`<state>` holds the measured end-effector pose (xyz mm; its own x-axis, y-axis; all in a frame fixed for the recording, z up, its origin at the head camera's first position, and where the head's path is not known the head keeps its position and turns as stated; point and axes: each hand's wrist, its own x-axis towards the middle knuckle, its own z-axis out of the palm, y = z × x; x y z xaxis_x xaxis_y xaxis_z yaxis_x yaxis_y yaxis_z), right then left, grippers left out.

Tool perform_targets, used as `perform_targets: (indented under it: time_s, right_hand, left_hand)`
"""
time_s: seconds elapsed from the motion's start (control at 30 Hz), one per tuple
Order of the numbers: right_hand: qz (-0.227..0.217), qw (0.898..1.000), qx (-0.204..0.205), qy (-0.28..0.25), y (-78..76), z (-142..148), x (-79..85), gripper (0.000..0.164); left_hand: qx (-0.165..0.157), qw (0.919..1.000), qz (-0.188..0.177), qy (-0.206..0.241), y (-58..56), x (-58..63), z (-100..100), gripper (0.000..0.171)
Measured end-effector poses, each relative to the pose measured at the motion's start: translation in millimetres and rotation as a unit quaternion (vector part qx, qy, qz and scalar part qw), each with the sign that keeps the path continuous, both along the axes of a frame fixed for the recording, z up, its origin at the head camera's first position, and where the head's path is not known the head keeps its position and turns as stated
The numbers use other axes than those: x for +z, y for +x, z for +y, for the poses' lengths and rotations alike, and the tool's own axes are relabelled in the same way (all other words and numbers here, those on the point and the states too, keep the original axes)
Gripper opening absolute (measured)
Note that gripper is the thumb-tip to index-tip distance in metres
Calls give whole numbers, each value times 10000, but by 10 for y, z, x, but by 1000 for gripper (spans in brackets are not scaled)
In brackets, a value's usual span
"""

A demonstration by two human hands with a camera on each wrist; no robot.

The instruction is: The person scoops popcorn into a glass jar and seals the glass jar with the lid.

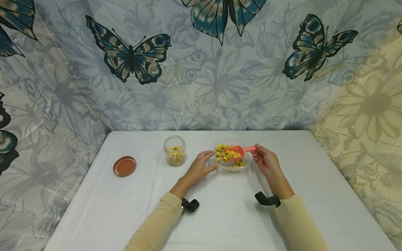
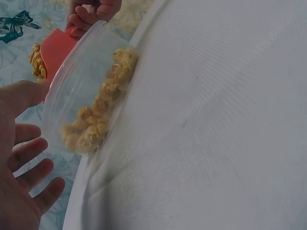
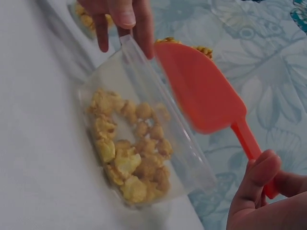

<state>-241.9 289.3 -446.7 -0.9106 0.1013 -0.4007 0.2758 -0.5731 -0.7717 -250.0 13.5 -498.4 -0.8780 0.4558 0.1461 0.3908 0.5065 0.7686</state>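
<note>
An orange scoop (image 1: 240,150) loaded with yellow popcorn (image 1: 230,155) is held level above a clear plastic container (image 1: 223,168). My right hand (image 1: 267,161) pinches its handle between thumb and fingers, best seen in the right wrist view (image 3: 268,191). More popcorn (image 3: 136,163) lies inside the container, seen through its wall. At the container's left side is my left hand (image 1: 199,167), thumb and fingers spread near the rim. In the left wrist view its fingers (image 2: 29,154) look loosely extended; whether they press the wall I cannot tell.
Left of the container stands an open glass jar (image 1: 174,150) partly filled with popcorn. Farther left, a brown round lid (image 1: 124,166) lies on the white-covered table (image 1: 220,216). A butterfly-patterned cloth (image 1: 220,87) hangs behind the table.
</note>
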Motion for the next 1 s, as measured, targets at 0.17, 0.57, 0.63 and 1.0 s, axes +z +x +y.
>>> perform_targets:
  time_s: [0.17, 0.57, 0.63, 1.0]
  right_hand:
    - [76, 9999, 29, -98, -8, -48, -7, 18]
    - [256, 9995, 56, -146, -1, -140, 36, 13]
    - [284, 9995, 45, -124, -1, -147, 36, 13]
    - [503, 9987, 46, -94, -28, -210, 111, 23]
  left_hand:
    - [7, 9999, 72, -89, 6, 13, -31, 60]
    - [204, 9995, 157, -205, 50, 89, -121, 63]
    - [233, 9994, 166, -215, 58, 103, -135, 64]
    - [368, 9989, 247, -175, 83, 213, -220, 65]
